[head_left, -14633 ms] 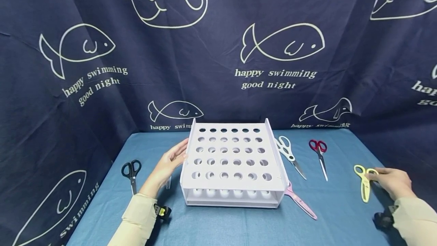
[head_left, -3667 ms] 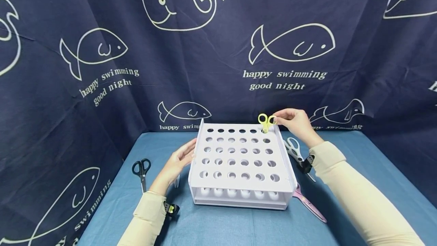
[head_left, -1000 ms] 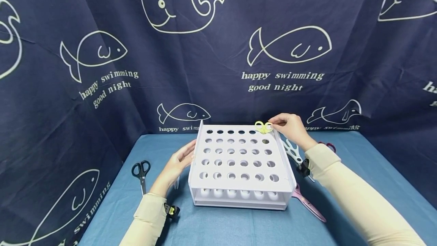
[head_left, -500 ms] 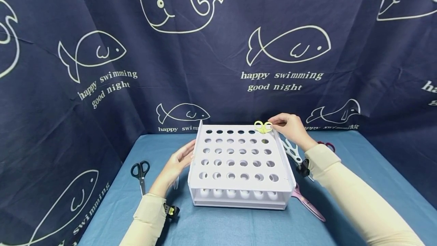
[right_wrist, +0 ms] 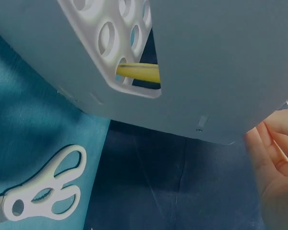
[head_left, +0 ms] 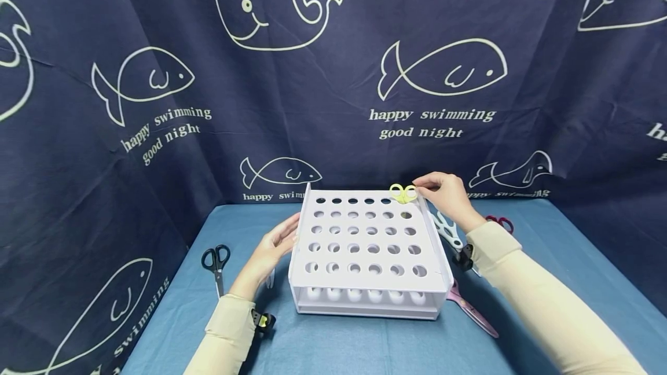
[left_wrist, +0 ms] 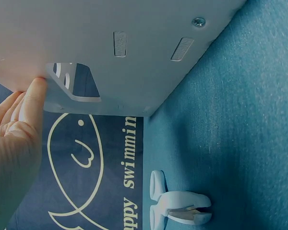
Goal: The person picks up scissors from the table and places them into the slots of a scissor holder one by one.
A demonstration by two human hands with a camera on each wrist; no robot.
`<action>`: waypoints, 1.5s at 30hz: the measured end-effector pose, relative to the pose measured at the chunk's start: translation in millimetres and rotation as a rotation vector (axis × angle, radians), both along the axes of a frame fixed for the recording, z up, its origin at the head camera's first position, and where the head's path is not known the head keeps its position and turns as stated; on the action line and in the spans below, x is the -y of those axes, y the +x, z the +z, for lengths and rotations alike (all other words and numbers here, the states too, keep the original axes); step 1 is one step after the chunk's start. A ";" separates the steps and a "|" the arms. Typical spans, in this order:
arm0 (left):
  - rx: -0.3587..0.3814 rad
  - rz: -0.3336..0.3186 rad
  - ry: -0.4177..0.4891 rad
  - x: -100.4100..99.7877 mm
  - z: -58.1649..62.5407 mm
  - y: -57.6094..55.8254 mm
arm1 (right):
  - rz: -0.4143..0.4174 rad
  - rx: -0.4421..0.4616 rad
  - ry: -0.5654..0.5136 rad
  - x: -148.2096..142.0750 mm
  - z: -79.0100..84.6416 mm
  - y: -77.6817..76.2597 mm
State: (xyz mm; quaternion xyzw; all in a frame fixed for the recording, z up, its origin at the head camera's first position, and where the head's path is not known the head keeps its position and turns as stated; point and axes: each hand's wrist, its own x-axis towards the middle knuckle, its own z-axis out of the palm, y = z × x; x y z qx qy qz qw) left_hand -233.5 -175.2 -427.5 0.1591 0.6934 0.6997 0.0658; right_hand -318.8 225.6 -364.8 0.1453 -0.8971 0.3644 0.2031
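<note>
A white rack (head_left: pixel 365 278) with rows of round holes stands on the blue cloth. Yellow scissors (head_left: pixel 398 194) sit in its back right hole, handles up. Through the side cutout in the right wrist view, their yellow blade (right_wrist: pixel 141 73) passes a hole in a lower shelf. At the right handle loop, my right hand (head_left: pixel 448 194) pinches with thumb and fingertips; the rack hides this contact in the right wrist view. My left hand (head_left: pixel 268 253) rests straight fingers against the rack's left side, near its cutout (left_wrist: pixel 86 84).
Black scissors (head_left: pixel 216 262) lie left, with white short-bladed scissors (left_wrist: pixel 182 206) beside the rack. To the right are white scissors (head_left: pixel 447 230), pink scissors (head_left: pixel 474 314) and red-handled scissors (head_left: pixel 502 223) partly behind my forearm. A dark curtain (head_left: pixel 333 103) hangs behind.
The yellow scissors were lifted from the table's right side, carried to the rack and lowered into the back right hole. Lately my right hand shifts slightly right; my left hand stays.
</note>
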 end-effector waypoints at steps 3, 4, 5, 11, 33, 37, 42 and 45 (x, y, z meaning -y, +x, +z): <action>-0.003 0.000 -0.003 -0.3 -0.4 -0.2 | -0.018 -0.012 -0.008 -0.3 0.1 0.7; -0.004 0.000 -0.005 -0.3 -0.6 -0.5 | -0.021 -0.011 -0.013 -0.7 0.5 1.0; -0.006 0.000 -0.007 -0.2 -1.0 -1.0 | -0.023 -0.010 -0.018 -1.4 1.1 1.0; -0.011 -0.003 -0.009 1.3 -3.2 -3.4 | -0.028 -0.002 -0.050 -4.3 6.4 3.3; -0.006 0.002 0.001 0.4 -3.4 -3.7 | -0.089 -0.037 -0.069 -26.8 15.0 6.3; -0.005 -0.001 0.003 -0.7 -3.6 -3.6 | -0.108 -0.032 -0.050 -39.1 13.4 8.9; -0.001 0.007 -0.001 -0.4 -2.6 -2.6 | -0.137 -0.010 -0.019 -56.9 13.5 14.7; -0.001 0.009 0.003 0.4 -2.1 -2.4 | -0.150 -0.012 -0.023 -66.2 15.6 18.0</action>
